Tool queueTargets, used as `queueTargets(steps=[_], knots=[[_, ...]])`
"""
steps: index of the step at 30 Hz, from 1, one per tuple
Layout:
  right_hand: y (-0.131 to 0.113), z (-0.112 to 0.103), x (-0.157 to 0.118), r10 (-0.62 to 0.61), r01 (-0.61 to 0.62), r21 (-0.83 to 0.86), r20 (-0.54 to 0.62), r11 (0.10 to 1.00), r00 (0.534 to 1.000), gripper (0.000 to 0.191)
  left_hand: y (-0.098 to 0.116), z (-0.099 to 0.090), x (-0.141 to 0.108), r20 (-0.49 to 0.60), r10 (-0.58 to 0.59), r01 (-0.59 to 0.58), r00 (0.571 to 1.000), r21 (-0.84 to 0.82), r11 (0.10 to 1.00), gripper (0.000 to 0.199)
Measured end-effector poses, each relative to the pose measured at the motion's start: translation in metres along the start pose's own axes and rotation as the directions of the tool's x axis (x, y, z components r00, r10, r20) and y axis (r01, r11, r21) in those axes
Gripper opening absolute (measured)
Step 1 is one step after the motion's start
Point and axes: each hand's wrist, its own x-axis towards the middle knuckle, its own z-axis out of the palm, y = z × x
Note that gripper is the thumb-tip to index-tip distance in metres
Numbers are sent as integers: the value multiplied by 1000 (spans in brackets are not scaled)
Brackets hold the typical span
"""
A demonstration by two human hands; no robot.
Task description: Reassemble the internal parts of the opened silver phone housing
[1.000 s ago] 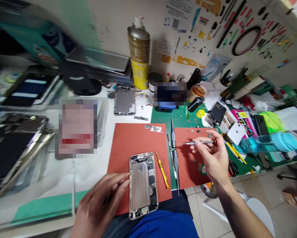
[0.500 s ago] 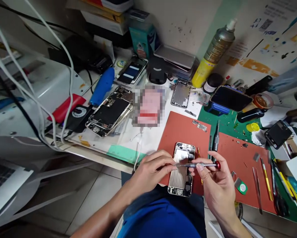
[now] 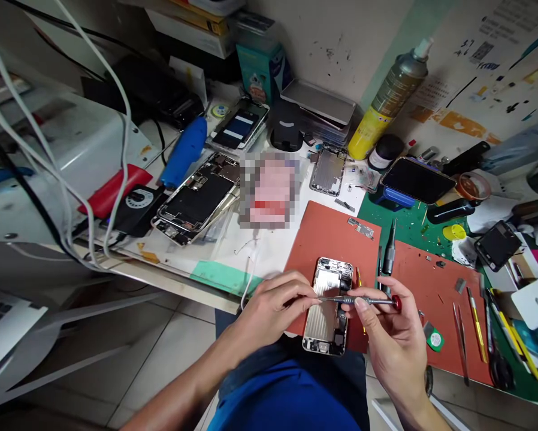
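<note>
My right hand (image 3: 388,335) grips a slim metal screwdriver (image 3: 348,300) with a red end cap, held level with its tip pointing left. The fingers of my left hand (image 3: 283,306) are pinched together at that tip; whatever lies between them is too small to make out. Both hands are above an opened phone housing (image 3: 320,326), whose silvery inside faces up. It lies at the front edge of the reddish-brown mat (image 3: 307,251), partly covered by my hands and the screwdriver. A small circuit board (image 3: 361,228) rests farther back on the mat.
Behind the mat lie another phone shell (image 3: 328,170) and a yellow spray can (image 3: 377,114). An opened phone (image 3: 197,194) and a blue-handled tool (image 3: 186,152) are at left. At right are tweezers (image 3: 460,344), yellow-handled tools (image 3: 477,323) and a phone on a blue stand (image 3: 417,179).
The view has shifted slightly. My hands keep almost the same pose, with the screwdriver tip still at my left fingers. The phone housing stays in place.
</note>
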Motion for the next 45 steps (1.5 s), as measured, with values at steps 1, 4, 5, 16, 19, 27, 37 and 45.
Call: queueTargets(steps=[1, 4, 5, 16, 19, 27, 37, 45], knots=[[-1, 1, 0, -21, 21, -19, 2, 1000, 1000, 34, 0, 0, 0, 2, 0, 0, 1000, 4, 1000, 7], [-3, 1, -2, -107, 109, -95, 18, 990, 994, 33, -1, 0, -1, 13, -1, 1, 1000, 19, 1000, 7], [-2, 1, -3, -143, 145, -125, 29, 981, 989, 34, -1, 1, -1, 18, -3, 2, 1000, 26, 1000, 8], [3, -18, -6, -459, 536, -422, 276, 731, 844, 59, -4, 4, -3, 60, -14, 10, 998, 74, 997, 7], [6, -21, -7, -479, 551, -454, 274, 700, 834, 62, -4, 4, -3, 56, -22, 18, 998, 77, 997, 7], [6, -18, -6, -429, 484, -428, 225, 763, 875, 58, -2, 3, -2, 45, -16, 13, 999, 76, 997, 6], [-10, -13, 4, -368, 375, -291, 80, 880, 926, 47, 7, 1, -3, 41, 29, -37, 999, 217, 975, 8], [-27, -29, 28, -571, 586, -490, 200, 645, 796, 69, 32, 32, -6, 150, 127, -196, 980, 685, 702, 40]])
